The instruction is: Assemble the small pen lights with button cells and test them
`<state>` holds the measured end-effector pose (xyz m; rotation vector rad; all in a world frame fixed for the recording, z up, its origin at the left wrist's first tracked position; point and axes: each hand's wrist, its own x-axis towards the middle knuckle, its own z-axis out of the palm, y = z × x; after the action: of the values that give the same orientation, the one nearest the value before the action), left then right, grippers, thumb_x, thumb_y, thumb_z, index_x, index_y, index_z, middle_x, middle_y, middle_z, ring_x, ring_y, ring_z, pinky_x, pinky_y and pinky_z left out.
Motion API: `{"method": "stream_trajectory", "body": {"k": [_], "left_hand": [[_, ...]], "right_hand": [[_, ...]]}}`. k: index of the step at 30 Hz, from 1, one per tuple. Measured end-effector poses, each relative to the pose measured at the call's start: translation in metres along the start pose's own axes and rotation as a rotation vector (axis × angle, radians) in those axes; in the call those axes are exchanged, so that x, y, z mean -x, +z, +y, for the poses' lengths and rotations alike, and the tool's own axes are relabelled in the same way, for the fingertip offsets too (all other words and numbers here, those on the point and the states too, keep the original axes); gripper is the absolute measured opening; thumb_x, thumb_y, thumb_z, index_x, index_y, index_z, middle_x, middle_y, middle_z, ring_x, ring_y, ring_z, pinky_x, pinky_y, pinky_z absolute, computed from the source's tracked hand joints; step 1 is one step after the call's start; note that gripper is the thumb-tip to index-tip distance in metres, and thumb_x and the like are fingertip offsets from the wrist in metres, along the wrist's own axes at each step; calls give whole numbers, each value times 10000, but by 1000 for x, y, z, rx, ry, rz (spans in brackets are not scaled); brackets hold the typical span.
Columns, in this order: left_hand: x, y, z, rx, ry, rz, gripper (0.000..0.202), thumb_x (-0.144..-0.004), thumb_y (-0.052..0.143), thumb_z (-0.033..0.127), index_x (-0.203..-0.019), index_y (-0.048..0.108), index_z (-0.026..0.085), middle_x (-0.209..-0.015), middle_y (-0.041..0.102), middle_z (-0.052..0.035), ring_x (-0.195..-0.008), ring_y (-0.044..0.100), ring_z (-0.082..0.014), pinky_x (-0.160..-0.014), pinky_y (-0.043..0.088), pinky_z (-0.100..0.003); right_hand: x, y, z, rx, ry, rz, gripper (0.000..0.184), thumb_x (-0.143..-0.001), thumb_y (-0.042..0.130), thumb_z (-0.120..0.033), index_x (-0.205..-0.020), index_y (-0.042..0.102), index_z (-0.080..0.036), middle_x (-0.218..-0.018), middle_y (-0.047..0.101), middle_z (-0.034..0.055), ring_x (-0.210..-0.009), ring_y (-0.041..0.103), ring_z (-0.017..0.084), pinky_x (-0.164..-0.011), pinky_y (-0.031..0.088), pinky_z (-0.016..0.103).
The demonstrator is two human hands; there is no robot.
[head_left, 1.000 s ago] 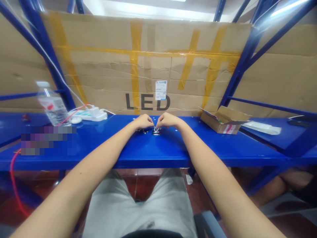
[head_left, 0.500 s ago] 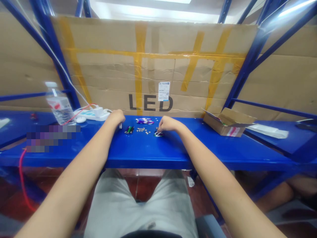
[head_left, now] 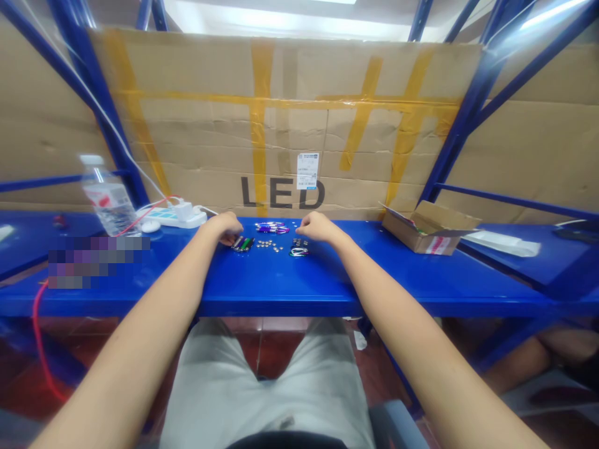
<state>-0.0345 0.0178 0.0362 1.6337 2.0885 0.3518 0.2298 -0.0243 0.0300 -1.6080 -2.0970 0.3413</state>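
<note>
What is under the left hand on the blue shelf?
Only small coloured tubes, green and dark, show at the edge of the left hand on the blue shelf. Whether it pinches anything is covered by the hand itself.

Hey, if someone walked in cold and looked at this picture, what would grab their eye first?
Most likely the big taped cardboard sheet printed LED, standing behind the blue bench. Next, the left hand and right hand at the bench's far side, with a scatter of small coloured pieces between them. An open cardboard box sits to the right, a water bottle to the left.
</note>
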Motion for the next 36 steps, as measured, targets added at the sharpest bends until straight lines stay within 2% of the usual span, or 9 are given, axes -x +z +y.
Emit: {"method": "stream_trajectory", "body": {"k": [3, 5, 9, 12, 15, 26, 29, 33, 36], "left_hand": [[-6, 2, 0, -78, 23, 29, 140, -798, 635, 121, -898, 724, 80, -639, 711, -141, -625, 717, -276, -594, 594, -347], [-9, 6, -1, -195, 82, 166, 171, -764, 652, 140, -895, 738, 73, -749, 742, -201, -721, 737, -322, -646, 594, -381], [-14, 22, 1, -266, 418, 458, 245, -812, 606, 200, -984, 762, 123, -1070, 757, -214, -994, 717, -333, -854, 566, -400], [-19, 38, 6, -272, 729, 378, 298, -862, 557, 209, -1069, 771, 195, -1177, 755, -111, -1100, 680, -268, -996, 509, -359], [-25, 49, 11, -312, 831, 306, 326, -879, 533, 204, -1088, 781, 228, -1195, 753, -79, -1150, 657, -261, -1051, 471, -361], [-32, 45, 2, -115, 664, 194, 156, -833, 676, 261, -899, 800, 194, -931, 786, -93, -877, 708, -263, -830, 528, -359], [-21, 41, 7, 18, 778, 269, 155, -846, 676, 269, -913, 787, 186, -929, 774, -91, -878, 699, -248, -827, 527, -363], [11, 39, 26, 183, 1075, 361, 190, -852, 681, 268, -992, 782, 188, -961, 741, -72, -884, 680, -201, -837, 531, -330], [34, 38, 36, 242, 1162, 341, 203, -877, 672, 297, -1012, 785, 195, -955, 728, -63, -856, 670, -183, -800, 535, -314]], "right_hand": [[-3, 2, 3, -32, 14, 72, 184, -819, 638, -202, -644, 607, -157, -697, 637, 50, -681, 553, 149, -625, 381, 266], [-4, 4, 5, -54, 22, 100, 206, -821, 630, -210, -626, 583, -164, -673, 614, 41, -664, 534, 146, -620, 375, 268], [-7, 8, 7, -57, 26, 130, 227, -814, 620, -220, -602, 552, -174, -629, 578, 25, -642, 510, 145, -613, 364, 270], [-7, 11, 6, -52, -8, 147, 204, -817, 604, -210, -619, 574, -169, -633, 583, 25, -650, 515, 148, -619, 359, 272], [-6, 13, 5, -57, -40, 157, 195, -825, 597, -207, -635, 601, -163, -637, 595, 30, -658, 526, 152, -619, 354, 272], [-6, 13, 4, -80, -56, 168, 206, -851, 611, -231, -660, 644, -161, -695, 664, 58, -693, 578, 174, -677, 422, 281], [-11, 17, 8, -146, -112, 186, 120, -836, 673, -253, -858, 715, -144, -893, 732, 98, -836, 645, 201, -781, 475, 300], [-14, 20, 7, -327, -305, 193, 484, -775, 780, -291, -1222, 661, -147, -1217, 702, 138, -1065, 653, 223, -930, 490, 333], [-9, 17, 2, -371, -408, 62, 219, -867, 667, -237, -1064, 697, -146, -967, 747, 81, -897, 679, 199, -823, 505, 306]]}}
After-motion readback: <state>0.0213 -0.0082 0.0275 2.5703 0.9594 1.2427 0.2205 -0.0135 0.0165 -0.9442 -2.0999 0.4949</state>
